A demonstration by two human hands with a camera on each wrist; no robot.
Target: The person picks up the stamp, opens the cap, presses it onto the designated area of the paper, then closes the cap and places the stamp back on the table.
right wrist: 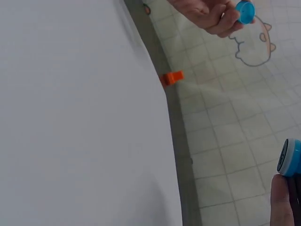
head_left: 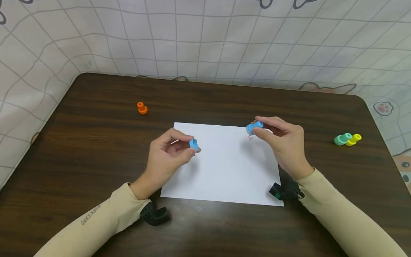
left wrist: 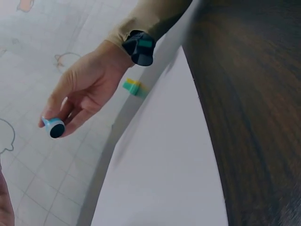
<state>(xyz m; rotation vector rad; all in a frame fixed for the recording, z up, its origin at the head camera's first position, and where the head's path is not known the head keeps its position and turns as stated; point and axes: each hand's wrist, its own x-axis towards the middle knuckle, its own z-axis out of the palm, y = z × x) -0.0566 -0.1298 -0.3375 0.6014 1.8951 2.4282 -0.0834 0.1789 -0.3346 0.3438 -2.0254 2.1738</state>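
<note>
Between the thumb and fingers of my right hand (head_left: 287, 142) is a small blue stamp (head_left: 254, 127), held above the top right of a white sheet of paper (head_left: 221, 167). The left wrist view shows the stamp's dark round face (left wrist: 57, 130) uncovered. A small red print (head_left: 249, 137) lies on the paper just below the stamp. My left hand (head_left: 168, 153) pinches a blue cap (head_left: 194, 144) over the paper's left part. In the right wrist view the cap (right wrist: 245, 12) looks hollow, its round opening showing.
An orange stamp (head_left: 142, 108) stands on the dark wooden table (head_left: 96, 142) at the back left. Right of the paper, a green stamp (head_left: 342, 139) and a yellow stamp (head_left: 354, 139) sit side by side. A white grid-patterned cloth (head_left: 205, 39) hangs behind the table.
</note>
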